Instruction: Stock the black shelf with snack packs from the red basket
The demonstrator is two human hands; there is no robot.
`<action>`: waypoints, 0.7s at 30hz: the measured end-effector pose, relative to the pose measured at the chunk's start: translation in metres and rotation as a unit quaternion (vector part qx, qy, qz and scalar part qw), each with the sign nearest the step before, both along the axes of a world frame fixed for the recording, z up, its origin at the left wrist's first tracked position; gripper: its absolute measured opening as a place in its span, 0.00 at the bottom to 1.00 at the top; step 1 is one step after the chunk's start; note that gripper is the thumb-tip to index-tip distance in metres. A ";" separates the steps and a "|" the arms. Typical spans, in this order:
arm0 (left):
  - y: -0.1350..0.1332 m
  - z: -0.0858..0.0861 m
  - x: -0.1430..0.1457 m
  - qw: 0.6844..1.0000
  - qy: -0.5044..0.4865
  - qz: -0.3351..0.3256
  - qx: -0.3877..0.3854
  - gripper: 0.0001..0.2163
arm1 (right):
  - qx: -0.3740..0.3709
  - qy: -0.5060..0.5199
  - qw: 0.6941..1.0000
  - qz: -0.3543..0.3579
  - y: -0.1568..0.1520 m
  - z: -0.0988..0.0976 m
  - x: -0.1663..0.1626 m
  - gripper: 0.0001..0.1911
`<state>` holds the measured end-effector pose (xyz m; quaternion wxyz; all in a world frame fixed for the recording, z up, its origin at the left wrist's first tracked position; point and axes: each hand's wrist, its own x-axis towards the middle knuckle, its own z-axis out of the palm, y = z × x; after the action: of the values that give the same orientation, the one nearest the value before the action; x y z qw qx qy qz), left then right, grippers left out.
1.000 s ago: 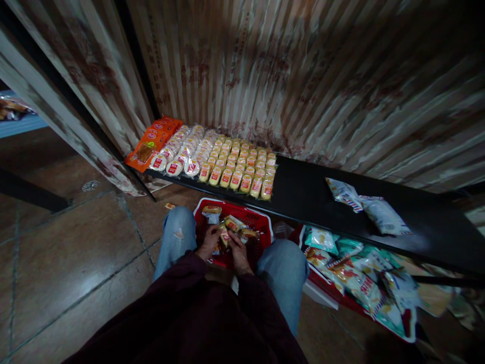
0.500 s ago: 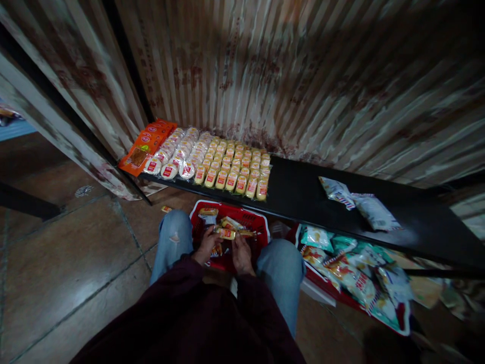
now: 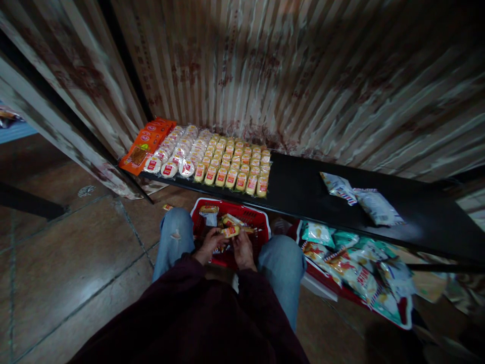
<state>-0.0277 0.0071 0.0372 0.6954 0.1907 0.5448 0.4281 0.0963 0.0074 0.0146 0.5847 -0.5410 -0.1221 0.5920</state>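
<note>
Apparently part-done, with cakes (image 3: 231, 178) rowed on shelf (image 3: 295, 182), one packet (image 3: 231, 231) gripped by left fingers (image 3: 214, 235) and right fingers (image 3: 237, 242), more in basket (image 3: 261, 214) below shelf.

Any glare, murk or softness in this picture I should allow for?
Head view: dim, lower right nearly black; head view: pale glare on the tiled floor, fainter sheen on the black shelf; head view: print on the held wrapped pack too small to read.

Print on the held packet (image 3: 230, 232) is too small to read, the shelf (image 3: 295, 182) hides part of the right basket (image 3: 409, 314), and the view's left edge crops a blue surface (image 3: 15, 132).
</note>
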 end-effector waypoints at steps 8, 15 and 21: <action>0.001 0.002 -0.003 1.000 -0.012 0.024 0.009 0.13 | 0.003 -0.009 1.000 0.014 -0.001 -0.001 0.001 0.20; 0.002 0.001 -0.003 0.999 -0.004 0.042 0.010 0.11 | 0.000 0.016 1.000 0.001 -0.002 0.003 -0.002 0.18; 0.005 0.001 -0.003 0.999 -0.008 0.049 0.004 0.15 | -0.023 0.046 0.999 -0.017 -0.002 0.002 0.000 0.16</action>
<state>-0.0310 0.0116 0.0386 0.6776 0.1629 0.5459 0.4652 0.0960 0.0055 0.0168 0.5875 -0.5286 -0.0724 0.6084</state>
